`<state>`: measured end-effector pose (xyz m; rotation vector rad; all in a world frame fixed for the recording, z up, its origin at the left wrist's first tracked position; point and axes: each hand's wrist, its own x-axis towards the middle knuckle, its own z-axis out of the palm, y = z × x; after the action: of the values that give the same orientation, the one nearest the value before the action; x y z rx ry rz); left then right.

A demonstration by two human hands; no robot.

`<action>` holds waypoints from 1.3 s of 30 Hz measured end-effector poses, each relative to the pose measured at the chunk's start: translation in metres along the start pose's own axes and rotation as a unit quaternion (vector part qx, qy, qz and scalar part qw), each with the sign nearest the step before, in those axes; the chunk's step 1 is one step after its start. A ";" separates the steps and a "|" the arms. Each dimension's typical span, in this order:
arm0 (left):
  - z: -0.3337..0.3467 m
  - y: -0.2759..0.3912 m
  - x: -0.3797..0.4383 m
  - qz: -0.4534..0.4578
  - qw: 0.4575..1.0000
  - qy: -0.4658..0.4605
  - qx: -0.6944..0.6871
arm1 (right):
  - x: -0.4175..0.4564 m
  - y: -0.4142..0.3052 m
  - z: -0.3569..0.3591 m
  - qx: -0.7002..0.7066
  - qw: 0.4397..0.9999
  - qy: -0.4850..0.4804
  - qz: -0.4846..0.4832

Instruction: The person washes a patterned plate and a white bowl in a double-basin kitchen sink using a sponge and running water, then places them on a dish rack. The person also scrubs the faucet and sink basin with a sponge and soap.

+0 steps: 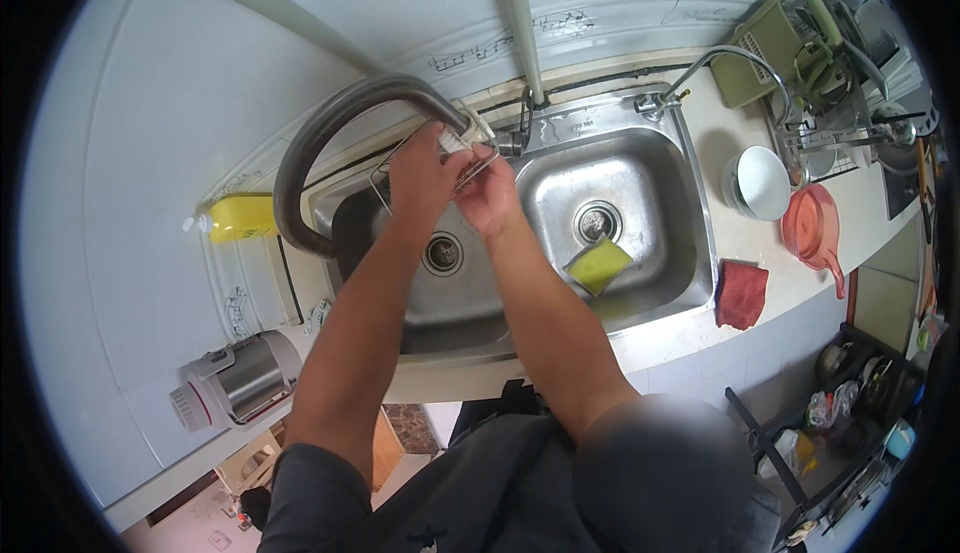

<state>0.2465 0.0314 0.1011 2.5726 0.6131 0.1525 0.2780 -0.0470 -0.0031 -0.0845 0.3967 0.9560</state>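
Note:
My left hand [420,170] and my right hand [489,194] are close together over the back of the left sink basin [457,305]. Both grip a small metal wire rack [380,181], its frame showing on either side of my fingers. Between my fingertips is a white ridged piece [452,141], partly covered; its kind is unclear. A thick grey curved pipe [330,114] arches from the basin's left side, and its end comes down right behind my hands. In the right basin [660,200] a yellow-green sponge [600,265] lies near the drain.
A chrome faucet [739,50] rises behind the right basin. On the right counter are a white bowl [763,184], a red dipper [810,226], a folded red cloth [742,294] and a dish rack [832,140]. A yellow bottle [244,218] and a steel jug [251,376] stand left.

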 end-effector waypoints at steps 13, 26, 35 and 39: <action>0.007 -0.016 0.004 0.061 0.998 0.007 0.021 | 0.011 0.020 -0.002 0.088 0.994 0.024 -0.059; -0.013 -0.012 0.019 0.010 0.993 -0.097 -0.070 | 0.000 0.017 0.032 -0.014 0.980 0.165 -0.113; -0.010 -0.033 0.029 0.035 0.987 -0.123 -0.099 | -0.001 0.018 0.027 -0.024 0.979 0.176 -0.105; -0.018 -0.034 0.038 0.018 0.970 -0.177 -0.168 | 0.002 0.020 0.033 -0.007 0.975 0.192 -0.109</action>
<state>0.2631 0.0832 0.1001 2.2070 0.3698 -0.1748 0.2721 -0.0261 0.0284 -0.3235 0.7225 0.7240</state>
